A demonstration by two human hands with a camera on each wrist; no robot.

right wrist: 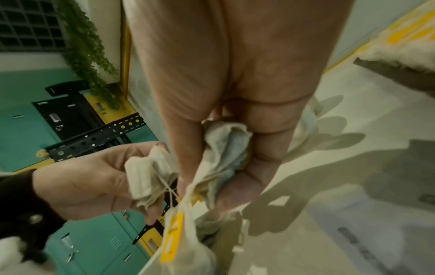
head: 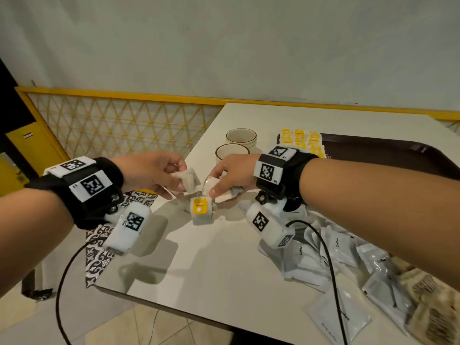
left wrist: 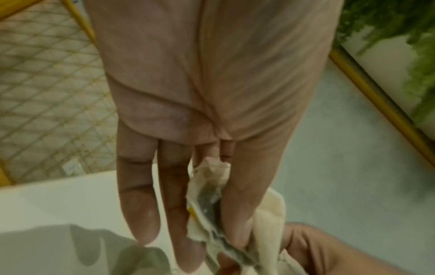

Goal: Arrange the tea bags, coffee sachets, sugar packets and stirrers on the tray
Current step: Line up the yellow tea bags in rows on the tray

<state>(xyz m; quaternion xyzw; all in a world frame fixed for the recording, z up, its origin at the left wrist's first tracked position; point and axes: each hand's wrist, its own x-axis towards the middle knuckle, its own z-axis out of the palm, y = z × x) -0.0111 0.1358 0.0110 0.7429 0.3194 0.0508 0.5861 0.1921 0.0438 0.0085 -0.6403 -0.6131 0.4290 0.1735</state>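
Observation:
Above the white table (head: 211,265), both hands hold crumpled tea bags close together. My left hand (head: 178,188) pinches a tea bag (head: 188,179) between thumb and fingers, shown close up in the left wrist view as a tea bag (left wrist: 207,202). My right hand (head: 211,190) grips a bunch of tea bags (head: 227,195), seen again as a bunch (right wrist: 226,148). A tea bag with a yellow tag (head: 200,211) hangs below the hands by tangled strings (right wrist: 170,191). The dark brown tray (head: 373,150) lies at the right, with a row of yellow-tagged tea bags (head: 302,141) in its far left corner.
Two cups (head: 241,138) (head: 231,151) stand beyond the hands, left of the tray. White coffee sachets (head: 336,247) lie heaped on the table under my right forearm, with brown packets (head: 430,307) at the near right. The table's left edge borders a patterned cloth (head: 99,245).

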